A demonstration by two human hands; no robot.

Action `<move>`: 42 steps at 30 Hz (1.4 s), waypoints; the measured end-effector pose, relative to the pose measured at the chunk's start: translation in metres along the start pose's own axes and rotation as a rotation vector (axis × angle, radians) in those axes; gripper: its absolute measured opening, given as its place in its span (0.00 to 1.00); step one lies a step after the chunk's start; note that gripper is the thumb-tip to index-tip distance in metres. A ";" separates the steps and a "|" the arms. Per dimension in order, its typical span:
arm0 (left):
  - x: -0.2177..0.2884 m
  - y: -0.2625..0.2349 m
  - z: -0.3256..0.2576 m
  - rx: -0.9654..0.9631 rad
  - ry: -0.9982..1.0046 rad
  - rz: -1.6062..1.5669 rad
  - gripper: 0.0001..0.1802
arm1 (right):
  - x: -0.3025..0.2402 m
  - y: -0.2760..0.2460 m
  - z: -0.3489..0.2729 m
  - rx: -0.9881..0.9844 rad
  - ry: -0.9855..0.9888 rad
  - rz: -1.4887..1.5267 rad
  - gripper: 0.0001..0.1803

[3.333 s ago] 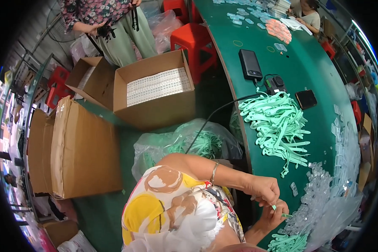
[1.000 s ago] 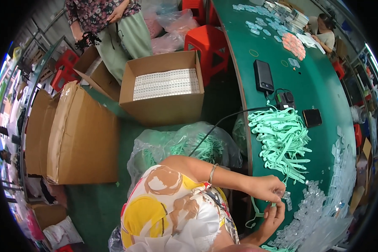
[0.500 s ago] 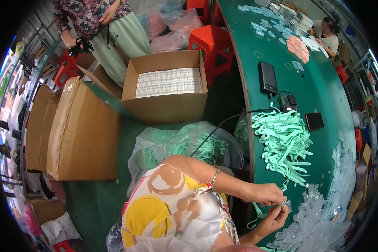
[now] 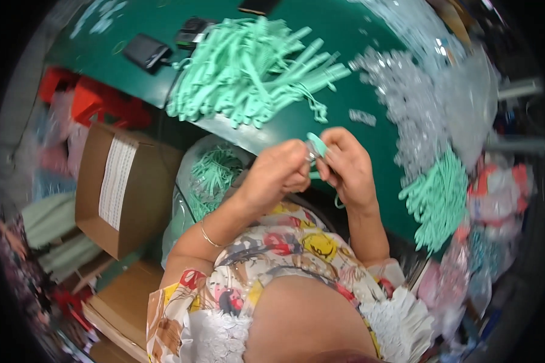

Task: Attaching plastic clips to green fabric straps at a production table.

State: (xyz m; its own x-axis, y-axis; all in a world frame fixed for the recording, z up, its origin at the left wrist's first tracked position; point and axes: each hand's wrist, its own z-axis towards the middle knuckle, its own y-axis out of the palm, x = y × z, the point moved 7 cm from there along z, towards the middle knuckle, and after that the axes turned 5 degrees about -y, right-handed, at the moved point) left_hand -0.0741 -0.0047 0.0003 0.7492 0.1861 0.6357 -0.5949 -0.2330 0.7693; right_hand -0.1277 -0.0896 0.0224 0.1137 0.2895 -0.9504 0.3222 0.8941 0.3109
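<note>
My two hands meet over the near edge of the green table, fingers pinched close together. My right hand (image 4: 350, 166) grips a mint-green plastic strap (image 4: 316, 144), whose thin tail hangs below the fingers. My left hand (image 4: 278, 172) is closed on a small clear plastic piece (image 4: 310, 152) that touches the strap's end; its exact shape is covered by the fingers. Ahead lies a large heap of mint-green straps (image 4: 242, 69). A small clear plastic part (image 4: 362, 117) lies alone to the right of it.
Clear plastic parts (image 4: 409, 103) are piled at right, with a smaller bunch of green straps (image 4: 439, 199) nearer. A black box-shaped device (image 4: 146, 53) stands far left. Below the table's left edge are a bag of green straps (image 4: 215, 175) and an open carton (image 4: 154, 187).
My view has swung right, so the table now lies ahead and the cartons at left. Both hands stay together at the strap and clear piece. The second strap bunch has come into view.
</note>
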 end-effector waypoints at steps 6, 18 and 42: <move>-0.007 0.009 0.010 0.029 -0.068 0.135 0.23 | 0.009 -0.013 -0.007 -0.040 0.161 0.260 0.09; -0.012 0.012 0.005 0.019 -0.055 0.201 0.22 | 0.018 -0.013 -0.017 -0.076 0.242 0.249 0.09; 0.007 -0.001 0.003 0.133 -0.137 0.511 0.11 | -0.004 -0.022 -0.016 0.026 -0.382 -0.089 0.07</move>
State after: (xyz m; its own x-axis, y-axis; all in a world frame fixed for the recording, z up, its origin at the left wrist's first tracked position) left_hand -0.0674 -0.0055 0.0041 0.4107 -0.1063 0.9056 -0.8579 -0.3813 0.3443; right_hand -0.1502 -0.1046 0.0191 0.4244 0.0586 -0.9036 0.3694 0.8999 0.2319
